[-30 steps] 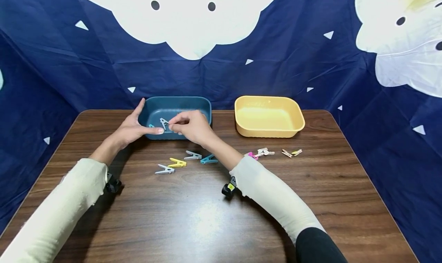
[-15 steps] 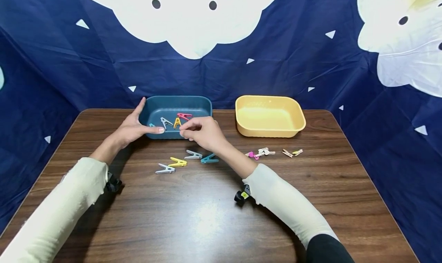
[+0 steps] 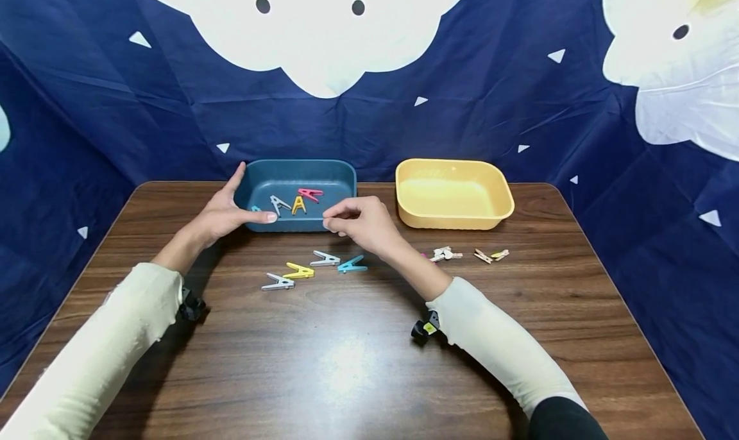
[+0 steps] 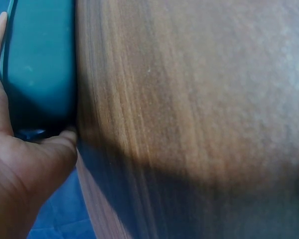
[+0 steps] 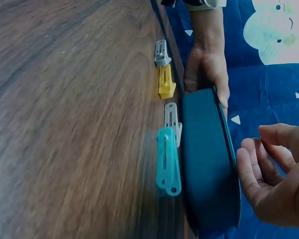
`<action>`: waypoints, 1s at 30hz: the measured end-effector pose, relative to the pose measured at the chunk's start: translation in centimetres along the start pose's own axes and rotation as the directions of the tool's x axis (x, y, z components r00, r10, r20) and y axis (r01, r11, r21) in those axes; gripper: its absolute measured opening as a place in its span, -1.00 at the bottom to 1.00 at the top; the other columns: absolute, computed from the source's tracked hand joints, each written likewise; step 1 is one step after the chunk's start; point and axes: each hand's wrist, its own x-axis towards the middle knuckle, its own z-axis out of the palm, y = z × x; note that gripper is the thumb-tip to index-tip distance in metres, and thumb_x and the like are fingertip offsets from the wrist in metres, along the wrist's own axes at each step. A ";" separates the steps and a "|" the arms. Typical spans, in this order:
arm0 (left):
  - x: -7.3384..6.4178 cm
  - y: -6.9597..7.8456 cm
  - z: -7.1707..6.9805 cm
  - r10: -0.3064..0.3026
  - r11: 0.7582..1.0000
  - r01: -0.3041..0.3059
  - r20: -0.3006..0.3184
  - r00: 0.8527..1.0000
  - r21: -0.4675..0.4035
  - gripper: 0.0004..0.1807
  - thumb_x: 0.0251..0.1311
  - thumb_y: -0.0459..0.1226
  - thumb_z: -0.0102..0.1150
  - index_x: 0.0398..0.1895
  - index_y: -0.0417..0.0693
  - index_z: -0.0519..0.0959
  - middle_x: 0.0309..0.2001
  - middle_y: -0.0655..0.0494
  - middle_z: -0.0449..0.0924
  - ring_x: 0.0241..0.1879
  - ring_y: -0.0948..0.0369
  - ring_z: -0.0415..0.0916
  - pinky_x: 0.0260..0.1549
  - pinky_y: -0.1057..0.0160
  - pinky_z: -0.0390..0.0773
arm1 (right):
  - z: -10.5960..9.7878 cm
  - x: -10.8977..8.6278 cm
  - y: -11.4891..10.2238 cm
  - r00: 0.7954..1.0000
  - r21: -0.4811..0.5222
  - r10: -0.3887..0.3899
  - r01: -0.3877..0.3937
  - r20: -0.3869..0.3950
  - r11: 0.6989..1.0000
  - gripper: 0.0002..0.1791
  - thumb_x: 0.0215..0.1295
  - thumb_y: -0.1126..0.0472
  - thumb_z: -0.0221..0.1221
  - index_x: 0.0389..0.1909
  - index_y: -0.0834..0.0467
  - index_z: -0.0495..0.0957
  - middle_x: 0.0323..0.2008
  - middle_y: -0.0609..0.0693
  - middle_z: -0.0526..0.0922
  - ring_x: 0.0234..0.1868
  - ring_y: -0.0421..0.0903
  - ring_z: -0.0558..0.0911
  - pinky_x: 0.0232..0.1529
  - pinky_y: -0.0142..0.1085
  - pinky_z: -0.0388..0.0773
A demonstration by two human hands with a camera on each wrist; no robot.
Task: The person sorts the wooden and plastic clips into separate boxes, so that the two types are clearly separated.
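Observation:
My left hand [image 3: 216, 217] braces the left end of a dark blue bin [image 3: 308, 224], its thumb stretched along the front wall and a finger reaching toward the back corner. Inside lie a grey clothespin [image 3: 278, 204], an orange-yellow one [image 3: 298, 204], a pinkish-red clothespin [image 3: 310, 194] and a teal one [image 3: 256, 208] partly hidden. My right hand [image 3: 369, 227] hovers at the bin's front right corner, fingers loosely bent; in the right wrist view nothing shows between thumb and fingers. Before the bin lie two grey clothespins [image 3: 280, 282], a yellow clothespin [image 3: 299, 271] and a light blue clothespin [image 3: 351, 265].
A yellow bin [image 3: 453, 222] stands at the back right of the wooden table [image 3: 346, 363]. Several small wooden clothespins [image 3: 447, 254] lie before it, a few partly behind my right wrist. A dark blue curtain [image 3: 381, 132] rises behind the table.
My right hand has moved right, from over the blue bin to its right front corner, uncovering the orange-yellow and pinkish-red clothespins. The left hand stays at the bin.

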 end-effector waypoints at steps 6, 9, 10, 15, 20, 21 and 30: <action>0.1 0.0 0.1 0.001 1.000 -0.001 0.003 1.000 -0.005 0.64 0.21 0.08 0.73 0.81 0.61 -0.60 0.89 0.08 -0.59 0.88 -0.13 -0.54 0.80 -0.43 -0.19 | -0.8 -0.7 0.8 1.000 0.013 0.026 -0.027 0.012 1.000 -0.79 0.48 0.23 0.51 0.00 0.27 0.89 -0.17 0.08 0.93 -0.08 0.39 0.84 0.14 0.26 0.81; 0.1 0.0 0.1 0.000 1.000 0.000 0.000 1.000 -0.005 0.64 0.21 0.08 0.73 0.81 0.60 -0.60 0.89 0.07 -0.59 0.88 -0.13 -0.54 0.80 -0.43 -0.19 | -1.2 -1.0 1.1 0.999 0.013 0.029 -0.029 0.016 0.999 -0.80 0.46 0.22 0.51 -0.02 0.25 0.90 -0.16 0.05 0.93 -0.07 0.40 0.83 0.11 0.25 0.81; 0.0 0.0 0.1 0.000 1.000 0.000 -0.001 1.000 -0.004 0.64 0.20 0.08 0.73 0.81 0.60 -0.60 0.89 0.07 -0.59 0.88 -0.13 -0.53 0.80 -0.43 -0.19 | -1.3 -1.1 1.3 0.999 0.009 0.030 -0.030 0.016 1.000 -0.79 0.46 0.22 0.51 -0.02 0.25 0.90 -0.16 0.04 0.93 -0.07 0.40 0.83 0.08 0.21 0.83; 0.0 0.0 0.0 -0.001 1.000 0.001 -0.004 1.000 -0.005 0.65 0.20 0.08 0.74 0.82 0.59 -0.59 0.89 0.07 -0.58 0.88 -0.13 -0.52 0.80 -0.42 -0.19 | -2.1 -1.6 2.0 0.999 -0.030 0.051 -0.051 0.012 0.998 -0.78 0.44 0.19 0.53 -0.01 0.21 0.91 -0.22 -0.03 0.91 -0.14 0.31 0.81 -0.28 -0.29 0.71; 0.0 0.1 0.0 -0.002 1.000 0.002 -0.005 1.000 -0.007 0.65 0.20 0.08 0.74 0.82 0.60 -0.60 0.89 0.06 -0.58 0.88 -0.13 -0.53 0.81 -0.42 -0.20 | -2.8 -2.0 2.7 0.997 -0.067 0.072 -0.071 0.007 0.995 -0.73 0.40 0.18 0.56 0.01 0.23 0.91 -0.20 -0.01 0.92 -0.25 0.06 0.77 -0.38 -0.43 0.55; 0.0 0.1 0.0 -0.002 1.000 0.002 -0.005 1.000 -0.007 0.65 0.20 0.07 0.74 0.82 0.60 -0.59 0.89 0.06 -0.58 0.88 -0.13 -0.53 0.81 -0.42 -0.20 | -2.9 -2.1 2.8 0.997 -0.075 0.075 -0.074 0.009 0.994 -0.73 0.39 0.18 0.57 0.01 0.23 0.91 -0.19 0.00 0.93 -0.26 -0.01 0.76 -0.36 -0.42 0.57; -0.1 0.0 0.0 -0.005 1.000 0.005 -0.003 1.000 -0.014 0.64 0.20 0.06 0.74 0.82 0.59 -0.60 0.89 0.08 -0.59 0.88 -0.12 -0.54 0.81 -0.42 -0.20 | -3.9 -2.2 4.5 0.988 -0.135 0.128 -0.116 0.083 0.984 -0.74 0.32 0.15 0.60 -0.04 0.17 0.92 -0.17 -0.02 0.94 -0.26 -0.31 0.73 -0.22 -0.41 0.68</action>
